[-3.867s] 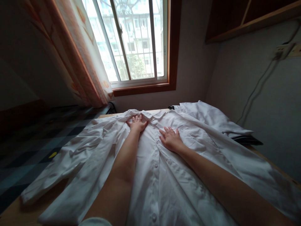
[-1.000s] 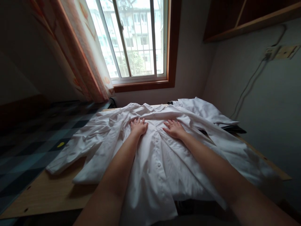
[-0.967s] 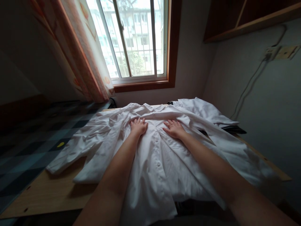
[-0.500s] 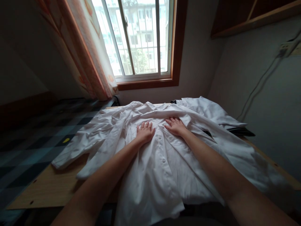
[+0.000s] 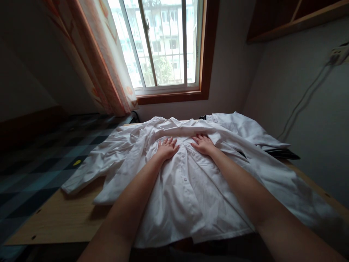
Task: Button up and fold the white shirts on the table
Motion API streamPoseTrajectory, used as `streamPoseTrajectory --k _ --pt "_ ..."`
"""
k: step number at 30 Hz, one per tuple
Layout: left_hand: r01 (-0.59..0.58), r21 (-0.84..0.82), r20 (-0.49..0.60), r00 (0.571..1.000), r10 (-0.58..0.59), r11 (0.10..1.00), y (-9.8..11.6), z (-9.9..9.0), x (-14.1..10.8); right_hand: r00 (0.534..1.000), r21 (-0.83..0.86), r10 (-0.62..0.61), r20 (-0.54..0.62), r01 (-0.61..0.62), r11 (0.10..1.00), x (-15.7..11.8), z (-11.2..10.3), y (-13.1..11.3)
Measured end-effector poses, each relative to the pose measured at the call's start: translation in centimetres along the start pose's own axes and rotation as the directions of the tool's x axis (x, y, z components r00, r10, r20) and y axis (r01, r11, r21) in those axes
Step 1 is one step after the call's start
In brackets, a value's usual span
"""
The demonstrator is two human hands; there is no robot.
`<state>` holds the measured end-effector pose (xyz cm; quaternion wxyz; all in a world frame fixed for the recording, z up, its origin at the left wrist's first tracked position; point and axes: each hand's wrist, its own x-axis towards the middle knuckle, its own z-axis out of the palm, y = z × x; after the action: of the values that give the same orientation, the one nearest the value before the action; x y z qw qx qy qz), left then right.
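A white buttoned shirt [image 5: 174,189] lies spread over a wooden board [image 5: 62,218], its collar towards the window and its hem near the board's front edge. My left hand [image 5: 167,148] rests on the upper front of the shirt, left of the buttons, with the fingers spread. On the other side of the buttons, my right hand [image 5: 203,144] presses on the cloth, also with spread fingers. Wrinkles run across the shirt around both hands.
Another white garment [image 5: 242,125] lies at the back right, over something dark and striped [image 5: 283,153]. Left is a checked cloth [image 5: 24,174]. Behind stand a window [image 5: 166,47] and an orange curtain [image 5: 95,54]. A cable [image 5: 302,91] hangs on the right wall.
The shirt's lower front has moved away from me, its hem now lying farther up near the board's edge. Both hands are still flat on the cloth, the left slightly farther forward.
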<state>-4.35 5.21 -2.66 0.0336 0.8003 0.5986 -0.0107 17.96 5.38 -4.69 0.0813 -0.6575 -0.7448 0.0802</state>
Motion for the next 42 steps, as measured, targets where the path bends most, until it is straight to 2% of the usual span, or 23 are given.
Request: streamPoseTrajectory --k 6,9,12,14,16,20,23,25,27,28,31,33,36,39,42 --pt "-0.025 0.001 -0.101 0.995 0.025 1.000 -0.5 0.7 0.0 1.000 0.000 -0.009 -0.023 0.009 1.000 0.5 0.0 0.0" --pt "-0.046 -0.005 -0.159 0.986 0.045 0.999 -0.6 0.8 -0.1 0.992 0.001 -0.044 -0.120 0.045 0.999 0.2 0.1 -0.1" --pt "-0.075 -0.031 -0.207 0.976 0.067 0.997 -0.8 1.0 -0.1 0.955 -0.008 -0.151 -0.257 0.154 0.988 -0.7 -0.3 -0.2" --pt "-0.095 -0.050 -0.231 0.970 0.081 0.994 -0.9 1.1 0.0 0.931 -0.014 -0.194 -0.308 0.200 0.980 -1.6 -0.7 -0.5" --pt "-0.122 -0.054 -0.264 0.959 0.103 0.991 -1.1 1.2 0.1 0.939 0.032 -0.165 -0.301 0.183 0.983 -2.6 -1.2 -0.9" --pt "-0.249 -0.029 -0.354 0.908 0.223 0.968 -0.5 0.9 -0.1 0.986 0.230 -0.047 -0.162 0.084 0.969 -4.8 -1.7 -1.8" --pt "-0.366 -0.041 -0.410 0.855 0.318 0.930 0.8 -0.1 -0.5 0.992 0.283 -0.036 -0.122 0.069 0.956 -6.2 -1.4 -2.1" --pt "-0.407 -0.084 -0.432 0.837 0.335 0.909 2.0 -1.0 -0.9 0.991 0.302 -0.049 -0.127 0.086 0.949 -6.7 -1.1 -2.0" --pt "-0.417 -0.141 -0.407 0.851 0.332 0.898 2.9 -2.0 -1.4 0.988 0.317 -0.074 -0.135 0.114 0.942 -6.9 -0.8 -1.8" --pt "-0.401 -0.166 -0.372 0.871 0.320 0.901 3.3 -2.4 -1.7 0.986 0.323 -0.087 -0.142 0.129 0.937 -7.0 -0.7 -1.7" --pt "-0.245 -0.216 -0.232 0.953 0.194 0.945 4.0 -2.7 -3.1 0.981 0.358 -0.110 -0.160 0.162 0.919 -6.9 -0.3 -1.3" --pt "-0.131 -0.237 -0.164 0.982 0.093 0.963 4.2 -2.1 -4.2 0.978 0.388 -0.125 -0.170 0.183 0.903 -6.9 -0.1 -1.1" --pt "-0.075 -0.237 -0.166 0.985 0.035 0.969 4.5 -0.6 -5.8 0.971 0.418 -0.144 -0.189 0.213 0.883 -6.9 0.2 -0.8" --pt "-0.094 -0.198 -0.231 0.972 0.047 0.976 4.6 0.6 -6.8 0.971 0.442 -0.131 -0.201 0.209 0.872 -6.9 0.2 -0.5" --pt "-0.120 -0.166 -0.237 0.968 0.078 0.979 4.6 0.9 -7.1 0.972 0.473 -0.125 -0.197 0.206 0.856 -6.9 0.2 -0.3"
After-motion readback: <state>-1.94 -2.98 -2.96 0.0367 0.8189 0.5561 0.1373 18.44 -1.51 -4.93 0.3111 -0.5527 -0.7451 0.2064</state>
